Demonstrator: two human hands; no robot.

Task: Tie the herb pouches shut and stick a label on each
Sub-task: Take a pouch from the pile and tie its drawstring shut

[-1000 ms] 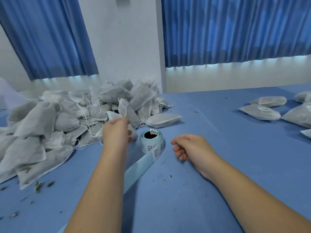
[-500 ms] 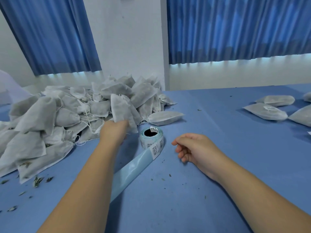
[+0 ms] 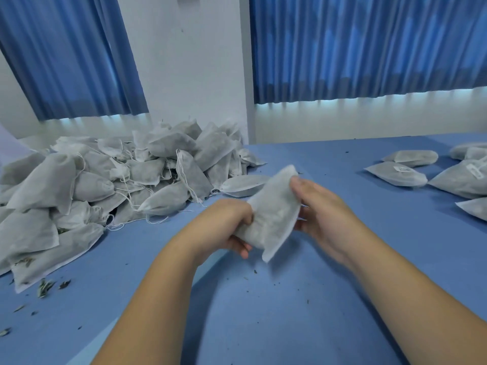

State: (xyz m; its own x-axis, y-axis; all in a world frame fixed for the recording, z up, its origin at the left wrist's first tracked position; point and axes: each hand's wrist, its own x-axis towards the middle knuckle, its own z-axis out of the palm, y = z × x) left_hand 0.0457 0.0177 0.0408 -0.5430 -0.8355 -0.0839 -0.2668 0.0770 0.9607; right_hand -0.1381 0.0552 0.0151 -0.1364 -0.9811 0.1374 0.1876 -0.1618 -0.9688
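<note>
Left hand (image 3: pixel 229 227), fingers curled round the lower end of one herb pouch (image 3: pixel 274 214), right hand (image 3: pixel 321 209) grasping its upper edge, held above the table (image 3: pixel 263 312) beside the untied pile (image 3: pixel 118 185), probably to locate its drawstring.

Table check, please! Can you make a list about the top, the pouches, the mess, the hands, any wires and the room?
Surface: blue table, mostly bare in front.
Job's things: one grey pouch held above the table; pile of pouches on the left, strings loose; labelled pouches lying on the right.
Clutter: herb bits scattered beside the pile.
Grippers: left hand grips the pouch's lower end; right hand holds its upper side.
Cables: nothing seen.
Surroundings: blue curtains, white wall.
</note>
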